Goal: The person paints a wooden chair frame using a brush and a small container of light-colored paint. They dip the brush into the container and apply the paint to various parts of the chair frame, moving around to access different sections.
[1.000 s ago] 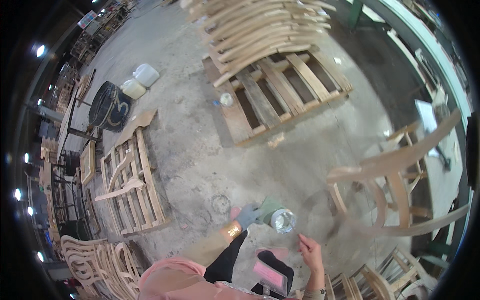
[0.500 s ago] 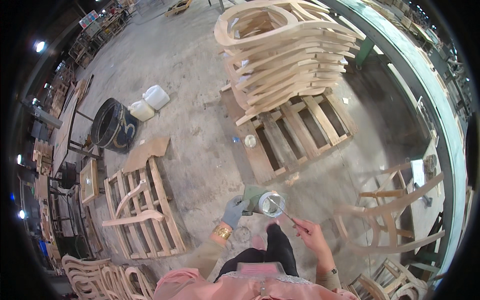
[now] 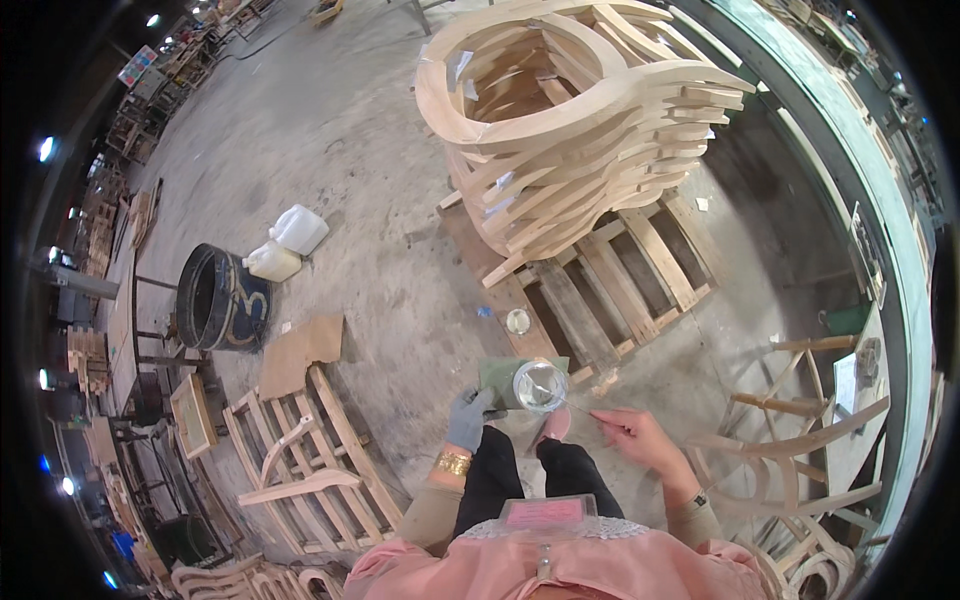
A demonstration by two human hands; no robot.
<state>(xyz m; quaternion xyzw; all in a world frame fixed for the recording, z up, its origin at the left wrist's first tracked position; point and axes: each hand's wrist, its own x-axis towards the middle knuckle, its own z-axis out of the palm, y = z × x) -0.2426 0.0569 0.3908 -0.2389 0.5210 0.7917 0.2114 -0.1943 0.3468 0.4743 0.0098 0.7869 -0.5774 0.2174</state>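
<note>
My left hand, in a grey glove, is closed on the edge of a flat green sheet. At the sheet's right side, partly over it, is a round tub with whitish stuff inside; I cannot tell whether it rests on the sheet or is held with it. My bare right hand pinches a thin stick that points left to the tub's rim. The stick's far end is hard to make out against the whitish contents.
Ahead, curved wooden frames are stacked high on a pallet, with a small round container at its corner. To the left are a black drum, white jugs and a slatted pallet. A wooden chair frame stands right.
I have moved forward, and the pallet stack looms larger. The tub and sheet are more level. My right hand has shifted slightly right, still pinching the stick.
</note>
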